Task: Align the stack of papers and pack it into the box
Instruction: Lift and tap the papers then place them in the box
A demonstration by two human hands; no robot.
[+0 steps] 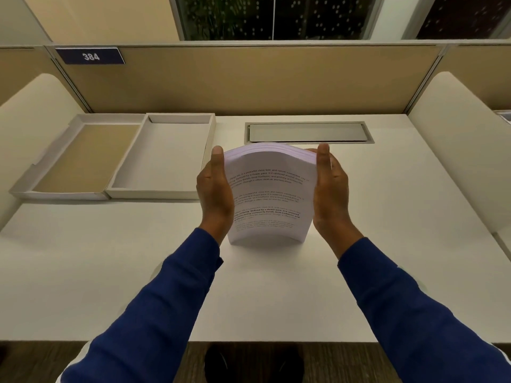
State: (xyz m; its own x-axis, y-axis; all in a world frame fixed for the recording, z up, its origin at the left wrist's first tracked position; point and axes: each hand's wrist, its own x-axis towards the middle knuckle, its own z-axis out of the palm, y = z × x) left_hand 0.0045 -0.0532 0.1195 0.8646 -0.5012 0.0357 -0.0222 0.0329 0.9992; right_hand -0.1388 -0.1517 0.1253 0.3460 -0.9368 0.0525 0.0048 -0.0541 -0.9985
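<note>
because the stack of papers (269, 194) stands upright on its lower short edge on the desk (110, 272), gravity can settle the sheets level along that edge, which looks like the point of holding it this way. the left hand (214, 193) presses flat against the stack's left side and the right hand (330, 189) against its right side, thumbs lying along the near face; the fingers behind are hidden. both hands are clamped on the paper, squeezing inward, and that squeeze probably explains why the sheets bow toward the camera and the top edges fan slightly instead of lying flush.

the alignment, to my eye, is not finished: the upper edge shows stepped layers. the printed side faces the person.

the box (166, 157) sits open at the far left of the desk, empty, well apart from the stack, and its lid (74, 158) lies beside it with the brown inside upward. keeping both parts open and close leaves a short, clear path for laying the stack in flat once the edges are true.
</note>
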